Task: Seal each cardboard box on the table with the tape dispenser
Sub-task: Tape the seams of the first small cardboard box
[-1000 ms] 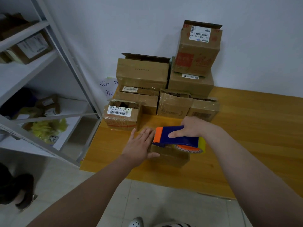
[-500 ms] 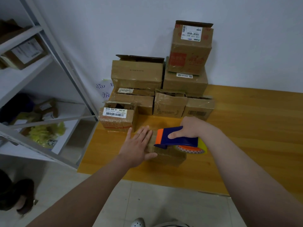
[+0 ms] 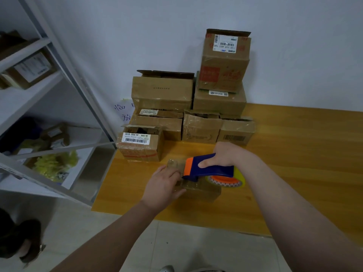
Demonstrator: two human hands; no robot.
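Two bare hands met at one small brown cardboard box point(image 3: 200, 190) near the front edge of the orange-brown wooden table point(image 3: 294, 154), in front of the stacked larger cardboard boxes point(image 3: 163, 91): our left hand point(image 3: 163, 185) curled fingers and thumb round its left end, our right hand point(image 3: 225, 156) closed round the handle of the blue-and-orange plastic tape dispenser point(image 3: 212, 169) resting on its top. We judged the box light, thin-walled and tape-slick, best braced by its ends.

Near the front edge of our table point(image 3: 304, 154) sits a small box point(image 3: 198, 190). Our left hand point(image 3: 161, 185) holds its left end, and the tape dispenser point(image 3: 212, 169) rests on top in our right hand point(image 3: 225, 154). Behind it we find stacked boxes point(image 3: 163, 91) against the wall, and shelving point(image 3: 39, 95) stands left of the table.
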